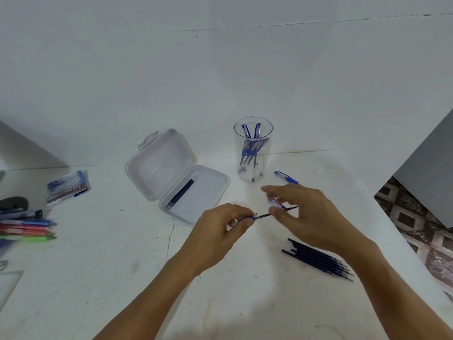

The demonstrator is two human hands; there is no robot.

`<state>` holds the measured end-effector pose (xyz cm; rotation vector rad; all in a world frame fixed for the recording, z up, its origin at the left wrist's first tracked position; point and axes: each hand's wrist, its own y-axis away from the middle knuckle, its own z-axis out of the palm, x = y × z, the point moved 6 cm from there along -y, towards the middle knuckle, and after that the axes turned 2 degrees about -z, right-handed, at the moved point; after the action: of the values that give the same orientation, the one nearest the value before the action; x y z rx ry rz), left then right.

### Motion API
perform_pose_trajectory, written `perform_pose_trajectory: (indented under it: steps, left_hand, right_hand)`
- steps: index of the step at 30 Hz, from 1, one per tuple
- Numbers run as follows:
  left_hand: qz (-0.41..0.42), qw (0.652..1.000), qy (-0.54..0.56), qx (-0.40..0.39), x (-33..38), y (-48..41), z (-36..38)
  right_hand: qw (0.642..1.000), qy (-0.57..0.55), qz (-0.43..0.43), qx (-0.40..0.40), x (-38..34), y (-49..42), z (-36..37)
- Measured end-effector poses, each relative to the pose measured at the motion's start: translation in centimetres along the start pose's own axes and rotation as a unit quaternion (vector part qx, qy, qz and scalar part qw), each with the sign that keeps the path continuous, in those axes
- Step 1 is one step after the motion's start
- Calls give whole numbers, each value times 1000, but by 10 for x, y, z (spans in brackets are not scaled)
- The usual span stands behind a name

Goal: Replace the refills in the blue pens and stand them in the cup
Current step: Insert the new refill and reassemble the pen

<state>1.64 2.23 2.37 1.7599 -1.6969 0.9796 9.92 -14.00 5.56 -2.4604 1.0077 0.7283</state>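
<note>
Loose refills (318,260) beside right hand (311,212); box (196,218) beyond.

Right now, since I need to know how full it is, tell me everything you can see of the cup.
The cup is tall, round and clear, plastic by its look. It stands upright on the white table, right of the open box, and holds several blue pens leaning inside, tips down. Only table and pens touch it.

The wall (220,57) was plain white, with a thin crack (306,22) near the top. The table (98,278) was white too, with little dark marks. On the right, the floor (421,231) had brown patterned tiles beside a grey board (431,168).
</note>
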Motion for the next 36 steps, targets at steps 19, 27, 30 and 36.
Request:
perform_pose_trajectory:
  steps: [19, 27, 30, 36]
  left_hand:
    - [-47, 996, 15, 70, -10, 8, -5]
    - [-72, 992, 51, 95, -15, 9, -7]
    - [-77, 991, 56, 94, -15, 10, -8]
    - [-83, 990, 68, 86, -15, 8, -7]
  right_hand:
    - [997, -48, 54, 15, 5, -12, 34]
    - [972, 201, 31, -116, 9, -25, 64]
    - [982, 154, 51, -94, 11, -23, 59]
    - [926, -332, 178, 36, 18, -9, 30]
